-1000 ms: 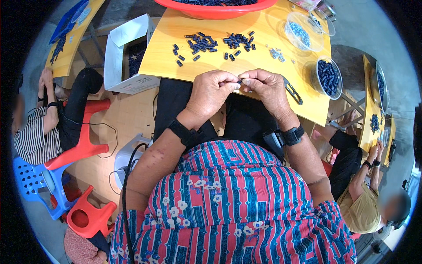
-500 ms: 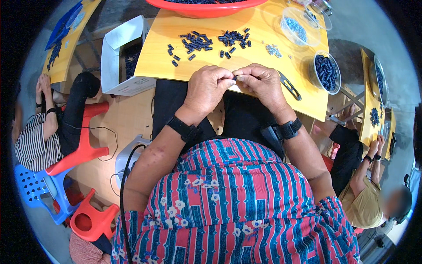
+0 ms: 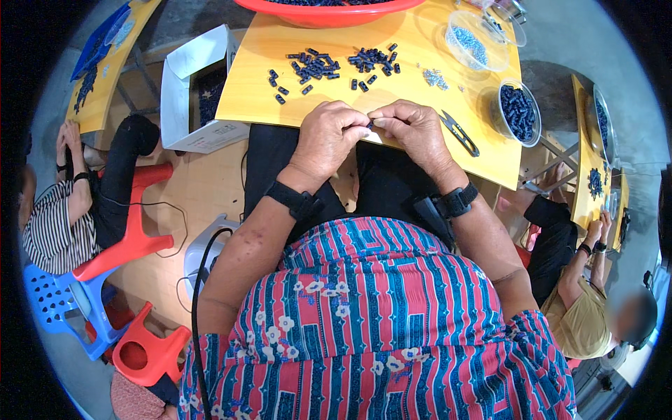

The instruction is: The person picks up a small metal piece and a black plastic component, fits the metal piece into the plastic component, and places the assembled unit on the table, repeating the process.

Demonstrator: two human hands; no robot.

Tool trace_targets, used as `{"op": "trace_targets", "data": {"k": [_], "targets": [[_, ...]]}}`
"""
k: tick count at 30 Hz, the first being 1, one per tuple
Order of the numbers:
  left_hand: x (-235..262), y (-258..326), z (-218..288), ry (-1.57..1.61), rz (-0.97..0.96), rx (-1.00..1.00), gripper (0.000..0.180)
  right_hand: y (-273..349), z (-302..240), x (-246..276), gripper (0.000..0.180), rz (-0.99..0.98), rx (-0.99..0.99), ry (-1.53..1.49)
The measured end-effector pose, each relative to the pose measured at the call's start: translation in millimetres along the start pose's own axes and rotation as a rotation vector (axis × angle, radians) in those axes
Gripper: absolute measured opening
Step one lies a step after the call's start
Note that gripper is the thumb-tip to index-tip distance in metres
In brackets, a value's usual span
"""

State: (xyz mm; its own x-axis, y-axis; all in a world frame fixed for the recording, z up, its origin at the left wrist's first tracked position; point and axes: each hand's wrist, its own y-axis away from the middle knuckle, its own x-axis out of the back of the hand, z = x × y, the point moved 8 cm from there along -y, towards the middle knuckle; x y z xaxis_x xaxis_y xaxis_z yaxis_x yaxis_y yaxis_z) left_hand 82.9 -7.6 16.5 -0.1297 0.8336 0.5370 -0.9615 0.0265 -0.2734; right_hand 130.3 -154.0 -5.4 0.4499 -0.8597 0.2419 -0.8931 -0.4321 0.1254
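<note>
At the table's near edge, my left hand (image 3: 333, 137) and my right hand (image 3: 414, 130) meet fingertip to fingertip. Both are closed in a pinch on one small dark plastic piece (image 3: 370, 124), mostly hidden by the fingers. Beyond my hands lie two loose heaps of similar dark pieces, a left heap (image 3: 316, 66) and a right heap (image 3: 367, 60). A scatter of small silvery parts (image 3: 435, 78) is farther right. Black thread snips (image 3: 460, 134) rest just right of my right hand.
A clear tub of dark pieces (image 3: 518, 114) and a clear tub of bluish-silver parts (image 3: 467, 49) stand on the right. A red basin (image 3: 329, 15) is at the back. An open white carton (image 3: 183, 105) sits left of the table. Other people work at tables on both sides.
My fingertips have shifted slightly around the small dark piece, still pinched between both hands. The heaps and tubs stay as they were.
</note>
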Motion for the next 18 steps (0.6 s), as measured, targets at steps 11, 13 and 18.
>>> {"op": "trace_targets", "data": {"k": [11,13,18], "targets": [[-0.3,0.5,-1.9,0.005,-0.016,0.013,0.012,0.9,-0.3,0.2,0.011,0.013,-0.038,0.008],[-0.5,0.8,-1.9,0.013,-0.010,0.009,0.013,1.2,-0.2,0.2,0.011,0.013,-0.047,0.010],[-2.3,0.7,-1.8,0.006,-0.001,0.017,0.013,1.5,-4.4,0.8,0.011,0.005,0.009,0.057]]}}
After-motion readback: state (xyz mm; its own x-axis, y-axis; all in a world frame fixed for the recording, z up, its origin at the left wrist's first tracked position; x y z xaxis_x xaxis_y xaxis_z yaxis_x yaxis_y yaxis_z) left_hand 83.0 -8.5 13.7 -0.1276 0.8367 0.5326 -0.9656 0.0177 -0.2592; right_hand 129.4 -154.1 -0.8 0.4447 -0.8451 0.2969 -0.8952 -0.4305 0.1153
